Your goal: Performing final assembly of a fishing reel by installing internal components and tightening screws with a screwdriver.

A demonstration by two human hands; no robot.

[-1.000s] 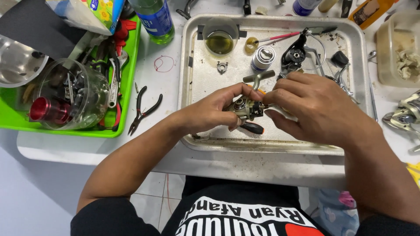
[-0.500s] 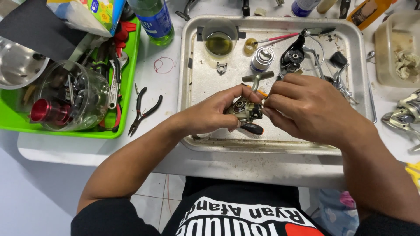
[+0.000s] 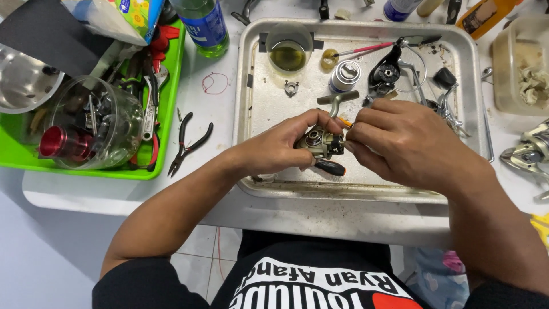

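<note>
White table (image 3: 223, 109) under a steel tray (image 3: 366, 191), green tray (image 3: 86, 171), black pliers (image 3: 189, 143); green bottle (image 3: 203, 26)

A white bag (image 3: 117, 17) with blue, yellow and green print lay at the top left, over the green tray (image 3: 17, 154). Beside it stood a green bottle (image 3: 203, 26) wrapped in a blue label (image 3: 206, 23). An orange package (image 3: 486, 14) lay at the top right.

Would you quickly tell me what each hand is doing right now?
Left hand: closed, holding the small metal reel body.
Right hand: fingers pinched at the same reel body, above the metal tray.
</note>
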